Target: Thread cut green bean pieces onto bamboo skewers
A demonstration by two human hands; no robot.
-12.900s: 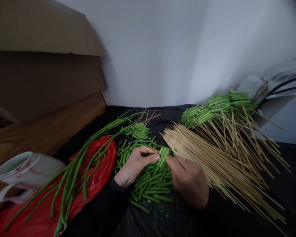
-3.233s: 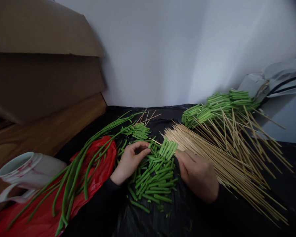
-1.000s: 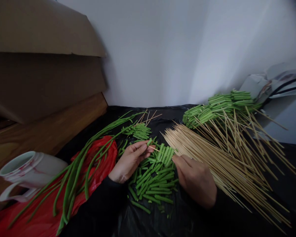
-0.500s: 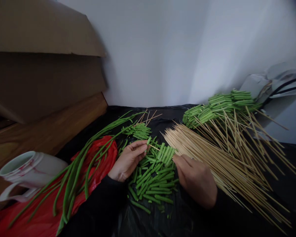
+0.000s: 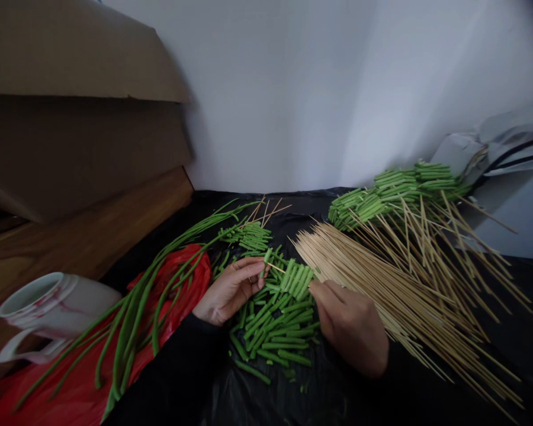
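My left hand [image 5: 228,290] pinches a short green bean piece [image 5: 267,255] at the tip of a thin bamboo skewer [image 5: 276,268]. My right hand [image 5: 347,324] grips the same skewer, which carries a row of bean pieces [image 5: 296,279] side by side. Both hands hover over a loose heap of cut bean pieces [image 5: 270,328] on the black plastic sheet [image 5: 257,396].
A large pile of bare skewers [image 5: 395,284] lies to the right, with finished bean skewers [image 5: 391,192] stacked behind it. Long uncut beans [image 5: 146,296] rest on a red bag [image 5: 177,302] at the left, next to a white jug [image 5: 39,310]. Cardboard [image 5: 80,106] leans at the back left.
My left hand drew back slightly toward me while keeping a bean piece at the skewer tip. My right hand and the loaded skewer stayed nearly still.
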